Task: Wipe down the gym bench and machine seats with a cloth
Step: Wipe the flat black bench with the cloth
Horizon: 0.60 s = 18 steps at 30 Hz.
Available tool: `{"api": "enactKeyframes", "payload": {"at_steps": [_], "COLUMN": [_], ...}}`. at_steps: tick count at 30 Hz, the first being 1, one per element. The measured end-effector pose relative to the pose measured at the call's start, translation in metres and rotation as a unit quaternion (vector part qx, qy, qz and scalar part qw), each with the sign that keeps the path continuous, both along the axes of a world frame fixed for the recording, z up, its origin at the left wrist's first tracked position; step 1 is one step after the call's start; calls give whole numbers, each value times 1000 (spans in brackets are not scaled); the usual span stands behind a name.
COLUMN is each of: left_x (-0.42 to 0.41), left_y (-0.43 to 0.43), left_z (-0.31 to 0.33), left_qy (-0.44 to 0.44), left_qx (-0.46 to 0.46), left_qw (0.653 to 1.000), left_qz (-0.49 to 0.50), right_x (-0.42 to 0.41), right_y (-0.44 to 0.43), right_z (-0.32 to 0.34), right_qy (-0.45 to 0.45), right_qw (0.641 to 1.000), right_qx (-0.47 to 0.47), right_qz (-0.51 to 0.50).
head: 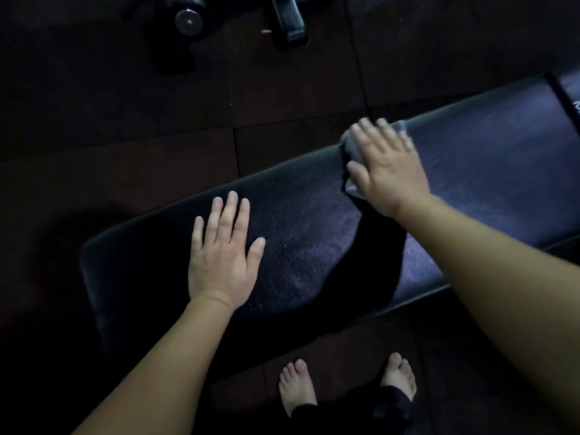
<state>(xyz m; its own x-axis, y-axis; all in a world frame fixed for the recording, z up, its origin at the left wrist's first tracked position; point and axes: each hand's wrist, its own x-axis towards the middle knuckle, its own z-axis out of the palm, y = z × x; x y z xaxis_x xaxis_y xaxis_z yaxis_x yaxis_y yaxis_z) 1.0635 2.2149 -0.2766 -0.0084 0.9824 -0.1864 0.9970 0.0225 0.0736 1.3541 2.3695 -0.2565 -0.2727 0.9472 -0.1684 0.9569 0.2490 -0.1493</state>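
Rubber floor tiles (pixel 125 120) fill most of the dim view. Across them the black padded gym bench (pixel 314 233) runs from about 8 o'clock up to 2 o'clock. Its near end is rounded, and a seam to a second pad shows at the far right.

The main risk, as I judge it, is the cloth bunching or sliding out from under a flat palm. It is pressed down rather than gripped, so a fast stroke toward the far edge could carry it off the pad and onto the floor. Poor light could also leave patches missed, above all the shadowed strip under the right forearm. Bare feet (pixel 296 387) at 6 o'clock stand close to the bench frame, so a shifted stance could stub a toe.

The left hand (pixel 222 255), at 8 o'clock from centre, lies flat on the pad with fingers straight and slightly spread. It holds nothing and seems to steady the person. The right hand (pixel 386 164), at 2 o'clock, is blurred. Its fingers are spread and extended, pressing the grey cloth (pixel 350 144) against the pad near the far edge. The cloth peeks out beyond the fingertips and below the thumb.

A dumbbell end (pixel 189 22) sits at 11 o'clock and a machine foot (pixel 290 23) at 12 o'clock.
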Motion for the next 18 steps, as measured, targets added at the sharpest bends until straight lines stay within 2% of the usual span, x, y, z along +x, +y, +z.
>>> {"api": "enactKeyframes", "payload": {"at_steps": [2, 4, 6, 8, 10, 11, 13, 15, 18], "left_x": [0, 0, 0, 0, 0, -1, -1, 0, 0], "left_y": [0, 0, 0, 0, -1, 0, 0, 0, 1], "left_z": [-1, -1, -2, -2, -2, -2, -1, -2, -2], "left_qy": [-4, -7, -6, -3, -1, -3, -7, -6, -8], "left_qx": [1, 2, 3, 4, 3, 3, 1, 2, 5], "left_qw": [1000, 1000, 1000, 1000, 1000, 1000, 1000, 1000, 1000], "left_qz": [0, -1, -1, -3, -4, -2, 0, 1, 3], "right_x": [-17, -54, -92, -110, -91, -73, -29, 11, -2], "right_y": [7, -5, -35, -71, -81, -71, -38, -5, 11], "right_z": [0, 0, 2, 3, 1, -1, -6, -3, -2], "right_qy": [-22, -20, 1, 12, 25, 29, 28, 16, -14], "right_qw": [995, 992, 999, 997, 983, 981, 993, 1000, 988], "right_qx": [6, 6, 5, -9, -7, -2, 7, 5, 9], "right_qz": [-93, -126, -52, 80, 183, 193, 116, -19, -154]}}
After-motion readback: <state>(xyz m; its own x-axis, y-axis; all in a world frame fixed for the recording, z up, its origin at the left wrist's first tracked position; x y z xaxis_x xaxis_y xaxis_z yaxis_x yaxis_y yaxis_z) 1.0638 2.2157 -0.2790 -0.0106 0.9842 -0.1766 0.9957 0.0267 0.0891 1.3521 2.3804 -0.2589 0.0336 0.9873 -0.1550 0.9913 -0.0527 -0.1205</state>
